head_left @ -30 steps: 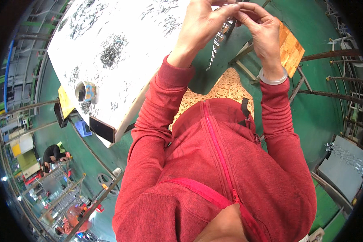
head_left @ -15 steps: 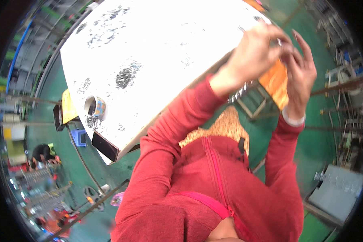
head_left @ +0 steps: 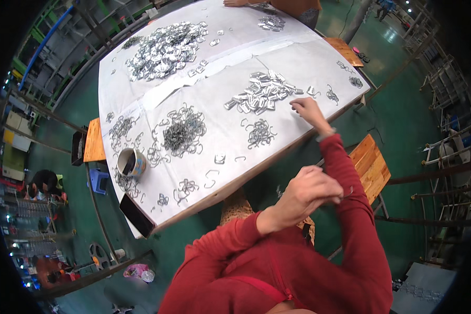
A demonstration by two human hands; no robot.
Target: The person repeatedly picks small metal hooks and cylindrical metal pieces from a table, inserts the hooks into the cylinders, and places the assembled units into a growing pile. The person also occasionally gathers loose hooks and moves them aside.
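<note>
We look down on a desk [head_left: 226,124] covered in white sheeting, with a person in red sleeves working at its near edge. The left hand [head_left: 310,189] is raised in front of the body, off the desk, fingers curled closed; they seem to pinch a thin wire hook [head_left: 349,192], which shows against the right sleeve. Blur hides the exact grip.

The right hand [head_left: 310,112] stretches over the desk, fingers bent, just beside a pile of silvery flat pieces [head_left: 264,93]. We cannot tell whether it holds anything. With one hand at the body and the other at the pile, holding and reaching seem shared out between them.

Loose metal lies in separate heaps, probably to keep the kinds apart: a small heap of hooks [head_left: 260,133] near the front edge, a larger heap of hooks [head_left: 182,131] to its left, both apparently placed for easy reach. A big silvery heap [head_left: 167,49] sits farther back, perhaps as a reserve.

A cup [head_left: 139,166] and a dark flat slab [head_left: 136,214] stay at the left corner, seemingly clear of the work.
</note>
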